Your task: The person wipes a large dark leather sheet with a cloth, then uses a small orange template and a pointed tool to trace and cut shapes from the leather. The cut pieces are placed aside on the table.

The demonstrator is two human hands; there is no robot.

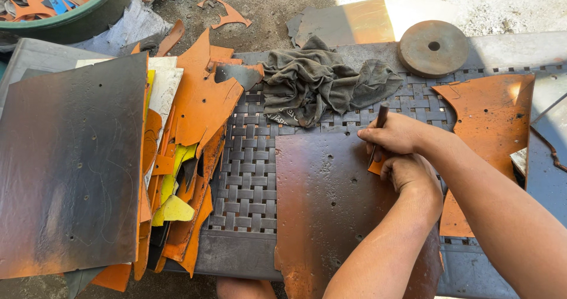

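A brown, scuffed sheet (331, 210) lies flat on a grey woven-pattern table (248, 175). My left hand (413, 172) presses a small orange piece (375, 167) down on the sheet near its upper right corner. Just above it, my right hand (394, 135) grips a thin dark tool (382, 115), held nearly upright with its tip at the edge of the orange piece. The tip itself is partly hidden by my fingers. My two hands touch each other.
A large dark sheet (71, 163) and a pile of orange and yellow offcuts (189, 157) lie at the left. A crumpled grey rag (319, 83), a round disc with a hole (433, 48), an orange cut sheet (493, 122) and a green tub (77, 15) surround the work spot.
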